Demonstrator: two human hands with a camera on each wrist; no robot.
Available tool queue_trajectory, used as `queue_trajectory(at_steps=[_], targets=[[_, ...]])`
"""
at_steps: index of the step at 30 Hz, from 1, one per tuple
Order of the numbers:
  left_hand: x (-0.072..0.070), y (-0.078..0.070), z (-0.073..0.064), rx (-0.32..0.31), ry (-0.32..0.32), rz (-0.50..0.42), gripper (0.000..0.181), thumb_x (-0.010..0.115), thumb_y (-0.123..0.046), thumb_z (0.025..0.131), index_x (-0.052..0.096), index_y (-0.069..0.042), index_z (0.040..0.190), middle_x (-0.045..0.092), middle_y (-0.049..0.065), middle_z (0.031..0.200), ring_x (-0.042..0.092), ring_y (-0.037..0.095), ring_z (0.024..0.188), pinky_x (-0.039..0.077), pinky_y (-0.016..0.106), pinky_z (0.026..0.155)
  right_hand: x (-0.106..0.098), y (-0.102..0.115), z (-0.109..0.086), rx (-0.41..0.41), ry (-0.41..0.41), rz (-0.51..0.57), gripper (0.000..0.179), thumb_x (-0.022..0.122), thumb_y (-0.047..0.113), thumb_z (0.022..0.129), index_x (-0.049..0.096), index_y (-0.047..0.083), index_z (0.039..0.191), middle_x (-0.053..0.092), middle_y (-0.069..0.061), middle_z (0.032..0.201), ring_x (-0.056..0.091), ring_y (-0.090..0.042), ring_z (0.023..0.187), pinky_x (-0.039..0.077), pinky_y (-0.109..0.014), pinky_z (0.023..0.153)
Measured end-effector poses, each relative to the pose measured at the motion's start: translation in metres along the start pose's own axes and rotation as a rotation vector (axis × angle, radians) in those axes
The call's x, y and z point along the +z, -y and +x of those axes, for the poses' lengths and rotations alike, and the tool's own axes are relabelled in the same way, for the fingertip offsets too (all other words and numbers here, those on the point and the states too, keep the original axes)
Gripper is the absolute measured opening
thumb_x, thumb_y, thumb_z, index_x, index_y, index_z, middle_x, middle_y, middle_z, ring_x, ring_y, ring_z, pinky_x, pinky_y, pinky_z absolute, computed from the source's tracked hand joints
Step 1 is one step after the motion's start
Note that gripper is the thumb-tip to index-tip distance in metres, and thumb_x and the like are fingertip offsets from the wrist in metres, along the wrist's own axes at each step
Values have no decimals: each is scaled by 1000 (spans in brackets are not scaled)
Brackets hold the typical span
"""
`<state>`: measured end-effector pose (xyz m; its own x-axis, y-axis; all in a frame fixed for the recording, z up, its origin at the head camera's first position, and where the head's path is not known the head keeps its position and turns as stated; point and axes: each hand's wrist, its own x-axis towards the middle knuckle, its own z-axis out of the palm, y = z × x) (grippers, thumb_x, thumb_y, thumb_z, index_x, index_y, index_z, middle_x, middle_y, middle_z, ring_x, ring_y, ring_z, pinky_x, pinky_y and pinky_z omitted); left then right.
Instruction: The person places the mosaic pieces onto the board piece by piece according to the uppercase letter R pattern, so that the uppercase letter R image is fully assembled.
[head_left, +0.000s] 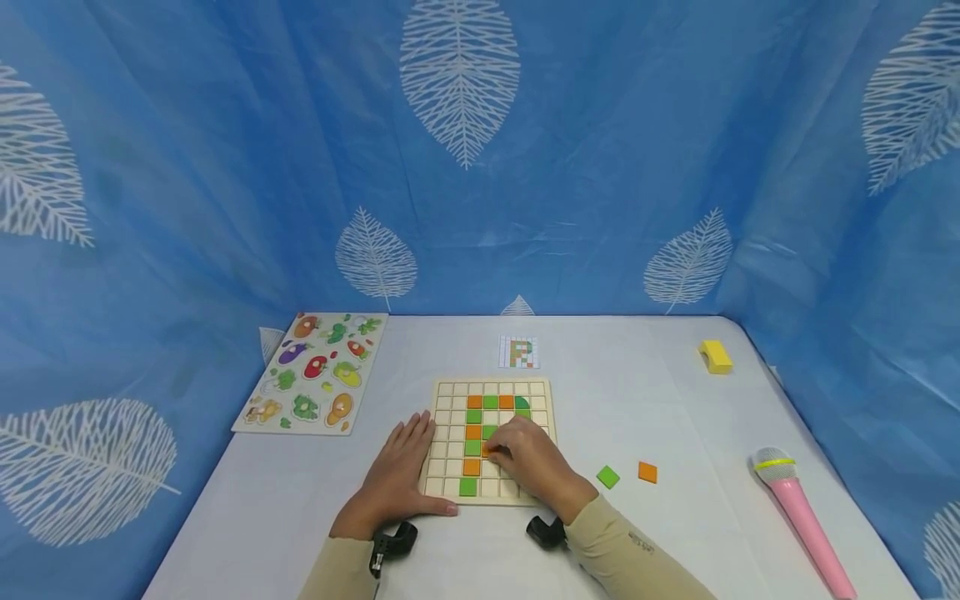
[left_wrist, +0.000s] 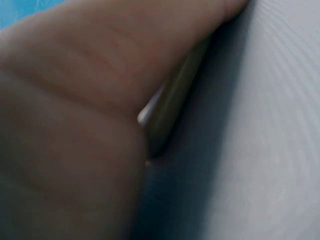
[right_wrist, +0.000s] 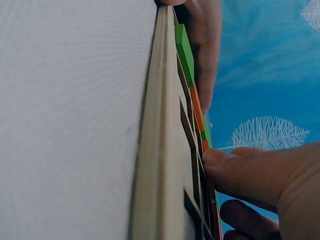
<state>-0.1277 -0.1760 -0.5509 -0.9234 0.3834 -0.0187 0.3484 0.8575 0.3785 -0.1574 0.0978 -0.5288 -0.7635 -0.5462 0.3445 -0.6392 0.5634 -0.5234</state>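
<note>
A wooden grid board lies on the white table, with green and orange square tiles in a column and more along its upper part. A dark green rounded tile sits at the upper right of the pattern. My left hand rests with fingers extended along the board's left edge, its thumb by the near edge. Over the middle of the grid, my right hand holds an orange square tile at its fingertips, beside the column. That hand covers part of the grid. In the right wrist view, the thumb is low against the tiles.
A loose green tile and orange tile lie right of the board. Behind it is a pattern card. A vegetable puzzle lies at left; a yellow block and pink toy microphone are at right.
</note>
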Motion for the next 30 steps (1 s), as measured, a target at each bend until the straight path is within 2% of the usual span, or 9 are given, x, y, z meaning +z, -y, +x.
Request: queue_trajectory(at_steps=[8, 13, 19, 30], targets=[[2, 1, 0, 6, -11, 2, 148, 67, -97, 62, 24, -1, 166, 18, 14, 173, 10, 29, 159, 10, 49, 126, 0, -1, -2, 29, 3, 30, 14, 87, 6, 87, 84, 13, 99, 76, 9, 96, 64, -11, 94, 55, -37, 94], [2, 2, 0, 6, -4, 20, 148, 65, -99, 62, 24, -2, 167, 18, 12, 173, 9, 27, 159, 8, 47, 127, -1, -2, -2, 26, 1, 28, 13, 88, 7, 88, 84, 13, 99, 75, 8, 96, 64, -10, 94, 56, -35, 91], [3, 2, 0, 17, -14, 9, 148, 67, -97, 63, 24, -1, 167, 18, 14, 173, 9, 28, 159, 10, 49, 127, -1, -3, -3, 1, -11, 30, 13, 88, 8, 88, 82, 13, 99, 75, 7, 96, 64, -11, 94, 57, -34, 87], [5, 4, 1, 11, -6, 17, 149, 63, -100, 62, 23, -3, 167, 17, 11, 174, 8, 25, 160, 7, 47, 127, 1, -4, -4, -68, -57, 26, 14, 89, 4, 85, 82, 10, 95, 75, 5, 92, 65, -11, 91, 58, -35, 85]])
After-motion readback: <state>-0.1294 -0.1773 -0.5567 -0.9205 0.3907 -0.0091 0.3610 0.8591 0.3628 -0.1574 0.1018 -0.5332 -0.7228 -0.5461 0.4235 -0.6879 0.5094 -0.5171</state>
